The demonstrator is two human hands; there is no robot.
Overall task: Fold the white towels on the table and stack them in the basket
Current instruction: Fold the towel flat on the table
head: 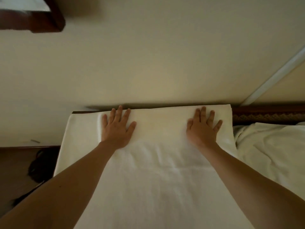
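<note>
White towel (148, 179) under flat, spread hands, left (116, 129) and right (202, 129); crumpled towels (272, 149) just beside; wall (148, 63) behind

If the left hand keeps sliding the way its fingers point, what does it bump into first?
Probably the wall. The left hand lies flat on the white towel, fingers pointing to its far edge, and the wall seems to rise right behind that edge. Depth is unclear, so there may be a small gap.

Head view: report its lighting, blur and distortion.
Head view: dim, warm light, no glare; a dark shadow band lies along the far edge of the white towel, where the left hand and right hand press flat; the dark wooden frame at top left is smeared by blur; the forearms look stretched wide at the bottom by the wide-angle lens.
</note>
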